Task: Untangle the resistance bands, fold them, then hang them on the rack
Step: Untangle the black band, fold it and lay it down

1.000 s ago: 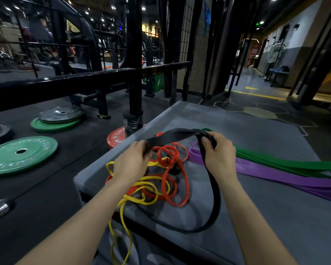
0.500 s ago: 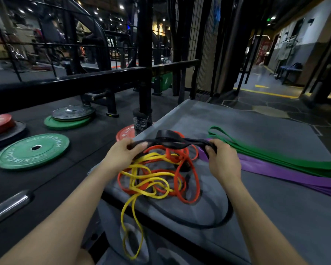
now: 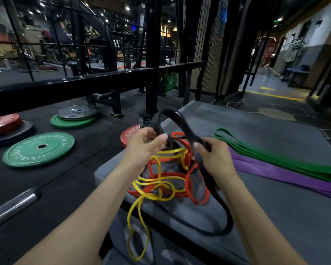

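Left hand: the left hand (image 3: 144, 145) pinches one end of the wide black rubber resistance band (image 3: 172, 116) between thumb and curled fingers, just above the tangle.
Right hand: the right hand (image 3: 212, 156) has its fingers wrapped round the same black band, a little further along.
Black band: it arches up in a loop between the two hands, then drops behind the right wrist and sweeps in a long curve over the near edge of the grey padded box (image 3: 275, 217).
Tangle: the thin orange band (image 3: 189, 180) and thin yellow band (image 3: 157, 185) lie knotted together directly under both hands; a yellow loop hangs over the box's front.
Key relation: I'd say the black band runs left to right across the hands, with its trailing length on the right-hand side, so that hand seems better placed to draw it clear.
Sorted: the flat green band (image 3: 275, 159) and purple band (image 3: 275, 173) lie stretched out well to the right.
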`<action>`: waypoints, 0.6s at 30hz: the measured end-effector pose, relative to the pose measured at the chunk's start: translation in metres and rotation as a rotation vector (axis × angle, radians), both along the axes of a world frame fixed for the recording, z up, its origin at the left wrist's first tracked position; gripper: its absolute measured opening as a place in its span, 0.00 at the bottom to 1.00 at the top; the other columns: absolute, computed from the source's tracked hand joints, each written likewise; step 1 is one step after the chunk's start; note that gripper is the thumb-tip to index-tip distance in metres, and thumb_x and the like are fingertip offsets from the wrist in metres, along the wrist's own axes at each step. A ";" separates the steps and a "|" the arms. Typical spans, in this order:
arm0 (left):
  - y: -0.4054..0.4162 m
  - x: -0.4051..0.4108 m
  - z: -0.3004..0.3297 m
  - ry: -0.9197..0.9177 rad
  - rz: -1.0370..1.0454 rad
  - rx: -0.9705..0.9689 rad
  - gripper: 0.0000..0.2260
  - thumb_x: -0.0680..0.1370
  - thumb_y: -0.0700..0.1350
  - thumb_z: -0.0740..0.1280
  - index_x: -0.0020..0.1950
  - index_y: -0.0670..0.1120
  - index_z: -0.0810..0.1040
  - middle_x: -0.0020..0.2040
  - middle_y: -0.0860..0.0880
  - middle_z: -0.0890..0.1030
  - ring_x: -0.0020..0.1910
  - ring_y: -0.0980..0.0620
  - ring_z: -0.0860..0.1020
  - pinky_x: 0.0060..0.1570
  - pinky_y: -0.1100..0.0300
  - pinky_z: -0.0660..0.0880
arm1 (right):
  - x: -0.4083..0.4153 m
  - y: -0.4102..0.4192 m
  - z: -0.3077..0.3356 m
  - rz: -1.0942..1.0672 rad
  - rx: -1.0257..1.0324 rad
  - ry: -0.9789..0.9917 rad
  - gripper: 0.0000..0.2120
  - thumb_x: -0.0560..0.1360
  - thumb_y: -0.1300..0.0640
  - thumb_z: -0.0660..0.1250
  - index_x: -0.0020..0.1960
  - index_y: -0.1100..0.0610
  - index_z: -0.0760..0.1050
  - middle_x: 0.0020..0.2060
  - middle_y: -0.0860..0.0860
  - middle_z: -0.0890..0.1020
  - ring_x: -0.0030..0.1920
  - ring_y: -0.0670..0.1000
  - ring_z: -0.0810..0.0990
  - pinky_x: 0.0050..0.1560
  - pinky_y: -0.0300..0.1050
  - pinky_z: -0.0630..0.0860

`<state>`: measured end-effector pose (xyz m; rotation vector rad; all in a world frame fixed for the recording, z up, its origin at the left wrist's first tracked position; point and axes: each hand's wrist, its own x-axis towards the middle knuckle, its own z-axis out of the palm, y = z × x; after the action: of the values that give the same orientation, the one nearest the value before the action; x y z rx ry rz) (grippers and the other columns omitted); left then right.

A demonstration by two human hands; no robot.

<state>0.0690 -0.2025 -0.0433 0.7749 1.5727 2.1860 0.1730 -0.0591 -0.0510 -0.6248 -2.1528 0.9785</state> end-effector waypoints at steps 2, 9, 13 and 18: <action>0.008 0.005 0.000 0.063 0.042 -0.040 0.03 0.74 0.37 0.69 0.43 0.44 0.77 0.38 0.49 0.79 0.37 0.55 0.80 0.42 0.66 0.79 | -0.001 -0.013 0.007 0.132 0.002 -0.013 0.07 0.72 0.57 0.70 0.50 0.57 0.80 0.37 0.48 0.81 0.37 0.45 0.78 0.40 0.41 0.74; 0.021 0.011 0.006 0.147 0.067 -0.088 0.04 0.71 0.38 0.72 0.44 0.44 0.80 0.39 0.47 0.82 0.35 0.58 0.80 0.34 0.67 0.75 | -0.011 -0.027 0.004 0.072 0.129 -0.049 0.16 0.68 0.51 0.72 0.54 0.54 0.76 0.45 0.50 0.83 0.47 0.51 0.80 0.48 0.50 0.77; 0.029 0.014 0.011 0.220 0.027 -0.062 0.08 0.71 0.35 0.72 0.41 0.48 0.80 0.35 0.55 0.83 0.37 0.60 0.81 0.39 0.68 0.76 | -0.012 -0.028 0.003 -0.010 0.126 0.000 0.10 0.72 0.51 0.66 0.51 0.54 0.76 0.41 0.52 0.83 0.43 0.54 0.81 0.42 0.50 0.77; 0.030 0.002 0.013 0.364 0.073 -0.224 0.09 0.70 0.39 0.73 0.48 0.45 0.78 0.43 0.56 0.79 0.43 0.65 0.77 0.43 0.74 0.72 | -0.015 -0.003 0.025 -0.077 -0.004 0.030 0.09 0.74 0.60 0.63 0.35 0.61 0.72 0.25 0.54 0.74 0.29 0.51 0.71 0.33 0.47 0.66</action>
<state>0.0710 -0.1721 -0.0298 1.1026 2.0075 1.9478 0.1576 -0.0623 -0.0257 -0.6855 -2.0857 0.9447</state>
